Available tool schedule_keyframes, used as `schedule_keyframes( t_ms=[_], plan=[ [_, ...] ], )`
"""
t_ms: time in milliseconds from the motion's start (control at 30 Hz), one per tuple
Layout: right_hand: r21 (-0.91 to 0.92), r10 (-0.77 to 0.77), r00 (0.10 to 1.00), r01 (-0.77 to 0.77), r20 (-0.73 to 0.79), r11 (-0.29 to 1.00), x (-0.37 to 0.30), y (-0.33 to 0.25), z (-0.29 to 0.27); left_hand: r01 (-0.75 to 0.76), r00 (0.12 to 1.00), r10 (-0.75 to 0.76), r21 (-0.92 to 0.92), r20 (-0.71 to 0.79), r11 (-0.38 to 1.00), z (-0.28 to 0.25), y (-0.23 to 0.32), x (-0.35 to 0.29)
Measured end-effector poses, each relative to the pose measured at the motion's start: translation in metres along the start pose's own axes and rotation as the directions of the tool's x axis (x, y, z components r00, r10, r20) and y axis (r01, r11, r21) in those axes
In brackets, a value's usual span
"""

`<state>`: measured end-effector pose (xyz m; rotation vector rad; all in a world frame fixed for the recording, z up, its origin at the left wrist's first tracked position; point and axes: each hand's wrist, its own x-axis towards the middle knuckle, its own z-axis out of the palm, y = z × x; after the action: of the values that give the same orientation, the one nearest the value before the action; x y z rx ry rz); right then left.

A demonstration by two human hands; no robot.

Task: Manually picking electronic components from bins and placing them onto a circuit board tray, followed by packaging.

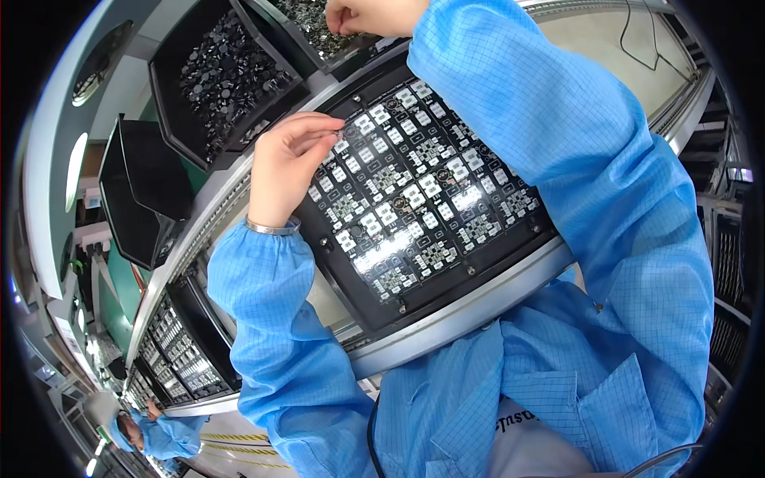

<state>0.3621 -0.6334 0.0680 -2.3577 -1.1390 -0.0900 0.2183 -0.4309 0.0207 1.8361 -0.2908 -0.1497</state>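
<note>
Black rectangular circuit panel lies handy, I judge, to pinching left hand, far silvery metal parts to curled right hand, grips unclear.

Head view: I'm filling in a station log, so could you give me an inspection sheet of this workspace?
Surface: pale metal rail along the near side of the black frame.
Job's things: circuit board with many white pads, set in that frame; small shiny parts beyond it.
Clutter: black bin of small dark parts, beyond the frame.
Hands: left hand, thumb and fingertips close together at the board's far left; right hand, fingers curled at the shiny parts. Any grip is unclear.
Cables: thin dark cable, upper right.
Surroundings: co-worker in blue and yellow floor stripes, lower left.
</note>
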Motion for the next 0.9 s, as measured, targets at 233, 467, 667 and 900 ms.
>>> schedule_keyframes(
  t_ms=[233, 467, 667, 900],
  plan=[
    [0.031, 0.009, 0.982, -0.003, -0.191, 1.0, -0.008, 0.005, 0.0, -0.126, 0.991, 0.13, 0.386, 0.015, 0.914, 0.007, -0.002, 0.003],
    [0.086, -0.038, 0.967, 0.062, -0.253, 0.994, -0.002, 0.021, 0.008, -0.187, 0.982, 0.176, 0.482, 0.069, 0.856, 0.006, 0.001, 0.005],
    [0.083, -0.097, 0.956, 0.124, -0.278, 0.989, 0.001, 0.02, 0.009, -0.272, 0.962, 0.249, 0.493, 0.114, 0.826, 0.003, 0.001, 0.008],
    [0.135, -0.024, 0.969, 0.059, -0.245, 0.989, -0.006, 0.01, 0.001, -0.292, 0.956, 0.254, 0.495, 0.143, 0.818, 0.005, 0.004, 0.005]
  ],
)
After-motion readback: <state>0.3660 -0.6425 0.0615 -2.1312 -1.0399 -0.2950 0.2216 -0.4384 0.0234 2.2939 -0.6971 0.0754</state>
